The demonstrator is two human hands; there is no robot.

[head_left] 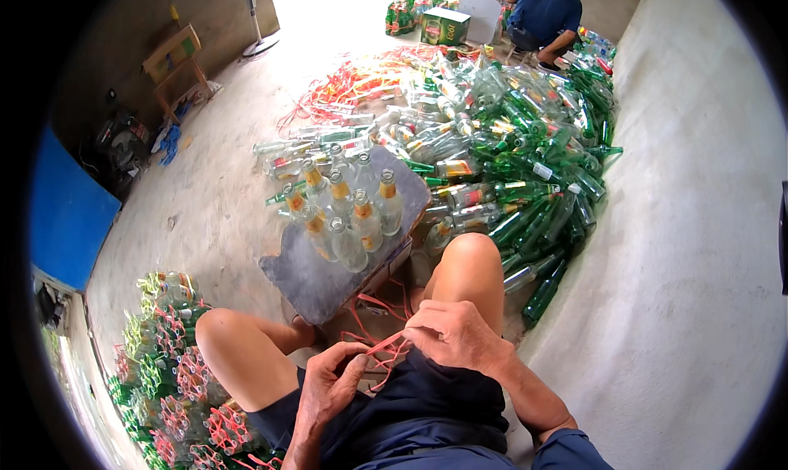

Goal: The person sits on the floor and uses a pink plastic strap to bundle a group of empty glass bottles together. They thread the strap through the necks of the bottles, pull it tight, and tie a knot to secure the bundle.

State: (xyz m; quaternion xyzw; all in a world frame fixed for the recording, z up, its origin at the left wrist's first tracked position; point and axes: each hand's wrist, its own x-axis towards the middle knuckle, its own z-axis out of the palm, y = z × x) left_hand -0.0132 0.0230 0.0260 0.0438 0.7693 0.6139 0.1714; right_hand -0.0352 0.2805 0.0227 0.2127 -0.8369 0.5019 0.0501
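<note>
Both my hands grip a red plastic strap [384, 343] stretched between them above my lap. My left hand [336, 371] pinches one part at the lower left, and my right hand [451, 334] pinches it higher up beside my right knee. More loose red strap hangs in loops under them. Just beyond my knees stands a low grey board [291, 289] on a support. A tight group of clear glass bottles [368, 228] with yellow neck labels stands upright on it.
A large pile of green and clear bottles [525, 158] lies ahead-right against a white wall [673, 265], beside tangled straps [345, 84]. Strapped bottle bundles [176, 363] stand at lower left. A person [542, 14] crouches at the back near a green box [443, 28]. A fan [256, 43] stands back left.
</note>
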